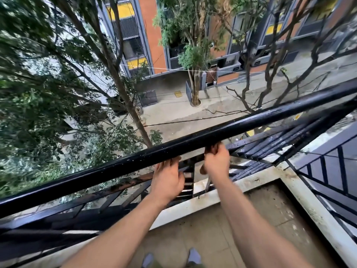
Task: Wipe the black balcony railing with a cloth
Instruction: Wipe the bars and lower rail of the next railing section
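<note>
Foliage of a tall tree (48, 84) is filling the left of the view, with a paved street (173, 113) lying far below and an orange and grey building (150, 26) standing across it. A black railing (116, 165) is crossing the frame on a slant, rising from the lower left to the upper right, its glossy top bar speckled with pale spots. Thinner black bars (119, 198) are running beneath it, some showing rust.

Near the middle, the left hand (168, 178) is reaching up from below with its back to the camera. Its fingers (172, 163) are lying close together and meeting the lower edge of the top bar; whether they are curling round it cannot be told.

Just to the right, the right hand (217, 161) is making a fist directly under the top bar. Its fingers are clamping on a dark brown cloth (202, 170), which is bunching out above the knuckles against the underside of the bar and again below the heel of the hand.

Both forearms are stretching up from the bottom edge over the stained balcony floor (212, 229), where two grey shoes (194, 255) are showing. A white ledge (260, 178) is bordering the floor, and a second stretch of black bars (328, 175) is running along the right side.
</note>
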`<state>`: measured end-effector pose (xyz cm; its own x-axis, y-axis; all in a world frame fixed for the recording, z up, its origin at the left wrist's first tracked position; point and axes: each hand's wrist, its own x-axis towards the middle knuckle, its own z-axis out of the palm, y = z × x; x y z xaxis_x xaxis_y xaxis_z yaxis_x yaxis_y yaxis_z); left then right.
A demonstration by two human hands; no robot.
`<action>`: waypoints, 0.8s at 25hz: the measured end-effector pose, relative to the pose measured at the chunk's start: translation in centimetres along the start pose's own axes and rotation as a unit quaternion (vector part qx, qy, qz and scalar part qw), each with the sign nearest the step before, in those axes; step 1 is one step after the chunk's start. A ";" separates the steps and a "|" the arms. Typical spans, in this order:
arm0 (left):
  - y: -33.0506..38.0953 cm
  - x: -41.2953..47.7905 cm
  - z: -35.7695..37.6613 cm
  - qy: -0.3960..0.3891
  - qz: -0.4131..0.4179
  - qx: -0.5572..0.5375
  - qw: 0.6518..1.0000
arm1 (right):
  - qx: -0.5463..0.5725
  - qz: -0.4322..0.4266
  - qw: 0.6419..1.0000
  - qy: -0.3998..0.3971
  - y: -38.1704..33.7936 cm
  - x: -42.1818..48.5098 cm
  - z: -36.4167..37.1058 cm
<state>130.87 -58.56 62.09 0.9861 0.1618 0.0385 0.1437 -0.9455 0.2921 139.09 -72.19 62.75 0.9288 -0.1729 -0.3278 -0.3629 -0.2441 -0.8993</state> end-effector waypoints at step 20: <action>-0.6 -0.8 1.7 -0.022 -0.011 -0.015 1.000 | -0.453 -0.477 0.753 0.007 6.2 0.8 -2.0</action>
<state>130.15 -58.62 60.27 0.9854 0.1699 -0.0105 0.1642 -0.9326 0.3213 137.43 -75.71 57.49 0.8013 0.4842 0.3515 0.5600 -0.8137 -0.1557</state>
